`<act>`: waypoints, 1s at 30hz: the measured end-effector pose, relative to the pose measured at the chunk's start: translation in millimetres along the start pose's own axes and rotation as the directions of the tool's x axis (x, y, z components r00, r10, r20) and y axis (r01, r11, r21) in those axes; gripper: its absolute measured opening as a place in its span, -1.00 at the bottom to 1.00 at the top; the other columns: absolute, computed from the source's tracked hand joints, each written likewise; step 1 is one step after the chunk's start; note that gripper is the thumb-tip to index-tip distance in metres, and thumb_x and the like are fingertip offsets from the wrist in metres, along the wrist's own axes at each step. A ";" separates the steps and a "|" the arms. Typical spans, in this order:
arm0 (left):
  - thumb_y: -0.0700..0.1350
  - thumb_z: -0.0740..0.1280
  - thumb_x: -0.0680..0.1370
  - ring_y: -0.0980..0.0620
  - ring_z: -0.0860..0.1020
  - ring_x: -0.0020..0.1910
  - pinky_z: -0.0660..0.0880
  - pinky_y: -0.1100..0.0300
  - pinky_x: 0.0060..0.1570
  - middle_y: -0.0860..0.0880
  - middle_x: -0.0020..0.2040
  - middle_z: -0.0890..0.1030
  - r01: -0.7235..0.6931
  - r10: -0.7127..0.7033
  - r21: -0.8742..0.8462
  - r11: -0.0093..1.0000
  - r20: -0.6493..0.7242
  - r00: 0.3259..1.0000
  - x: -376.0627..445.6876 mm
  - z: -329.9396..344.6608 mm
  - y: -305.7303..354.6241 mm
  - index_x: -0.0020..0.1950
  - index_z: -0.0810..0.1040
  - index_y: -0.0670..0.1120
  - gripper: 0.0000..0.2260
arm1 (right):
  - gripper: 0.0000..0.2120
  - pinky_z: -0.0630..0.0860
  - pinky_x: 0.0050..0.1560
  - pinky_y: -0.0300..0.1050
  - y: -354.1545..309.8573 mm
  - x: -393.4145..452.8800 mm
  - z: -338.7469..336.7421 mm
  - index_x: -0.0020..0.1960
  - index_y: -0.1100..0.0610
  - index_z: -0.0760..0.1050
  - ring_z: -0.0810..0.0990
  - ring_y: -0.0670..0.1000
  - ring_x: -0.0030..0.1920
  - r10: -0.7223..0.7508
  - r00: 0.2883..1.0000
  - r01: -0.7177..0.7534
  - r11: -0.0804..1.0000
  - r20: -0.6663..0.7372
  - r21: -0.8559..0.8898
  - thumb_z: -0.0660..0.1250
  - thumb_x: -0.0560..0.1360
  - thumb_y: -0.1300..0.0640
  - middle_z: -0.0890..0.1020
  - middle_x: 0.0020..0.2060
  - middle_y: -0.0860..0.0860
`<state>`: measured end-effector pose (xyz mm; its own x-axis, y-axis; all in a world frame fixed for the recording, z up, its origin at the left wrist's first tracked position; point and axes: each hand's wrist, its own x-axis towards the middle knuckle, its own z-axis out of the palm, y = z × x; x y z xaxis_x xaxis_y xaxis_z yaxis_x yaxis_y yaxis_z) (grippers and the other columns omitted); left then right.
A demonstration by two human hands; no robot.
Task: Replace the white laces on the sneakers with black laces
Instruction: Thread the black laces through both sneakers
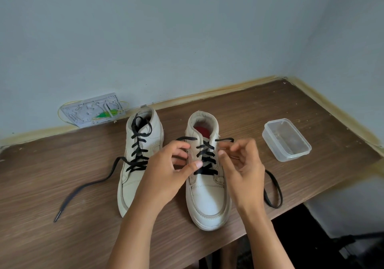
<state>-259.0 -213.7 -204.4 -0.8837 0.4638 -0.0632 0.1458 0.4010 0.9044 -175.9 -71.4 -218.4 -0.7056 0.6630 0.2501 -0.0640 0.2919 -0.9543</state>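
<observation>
Two white sneakers (205, 185) side by side — black laces (206, 160) threaded.

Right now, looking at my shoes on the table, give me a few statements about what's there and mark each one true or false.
1. Both sneakers carry black laces. True: the left sneaker and the right sneaker both do.
2. The plastic container holds white laces. False: it looks empty.
3. Both hands are at the right sneaker. True: the left hand and right hand flank its lacing.
4. The container sits between the sneakers. False: it stands right of both.
5. A loose lace end trails left of the left sneaker. True.
</observation>
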 end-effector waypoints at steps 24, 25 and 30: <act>-0.13 0.45 0.49 0.23 0.61 -0.14 0.39 0.51 -0.24 0.16 -0.06 0.64 -0.070 0.069 -0.020 0.997 -0.008 0.998 -0.8 -8.8 2.5 -0.07 0.60 0.05 -0.91 | -0.86 0.53 -0.04 -0.35 5.4 1.7 -9.6 -0.04 0.07 0.57 0.64 -0.05 0.00 -0.010 0.996 0.016 0.997 0.091 -0.071 0.39 0.51 0.29 0.66 -0.13 -0.13; -0.12 0.44 0.50 0.25 0.60 -0.13 0.39 0.52 -0.23 0.16 -0.07 0.64 -0.083 0.082 -0.016 0.996 -0.040 0.996 -0.5 -8.2 2.6 -0.07 0.60 0.05 -0.92 | -0.86 0.52 -0.05 -0.36 5.4 1.0 -9.5 -0.02 0.06 0.57 0.64 -0.07 0.00 -0.006 0.996 0.012 0.998 0.087 -0.068 0.39 0.51 0.29 0.65 -0.12 -0.15; -0.07 0.47 0.47 0.22 0.62 -0.13 0.45 0.46 -0.18 0.16 -0.08 0.64 -0.078 0.079 -0.026 0.997 0.021 0.997 0.3 -5.0 2.9 -0.05 0.63 0.09 -0.90 | -0.85 0.56 -0.01 -0.28 5.8 1.8 -7.7 0.02 0.07 0.59 0.64 -0.07 0.02 -0.016 0.994 0.026 0.996 0.108 -0.091 0.39 0.52 0.28 0.66 -0.10 -0.14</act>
<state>-261.0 -216.4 -199.7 -0.8601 0.5101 -0.0003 0.2031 0.3430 0.9171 -172.1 -63.2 -222.3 -0.7763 0.5801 0.2466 -0.0180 0.3706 -0.9286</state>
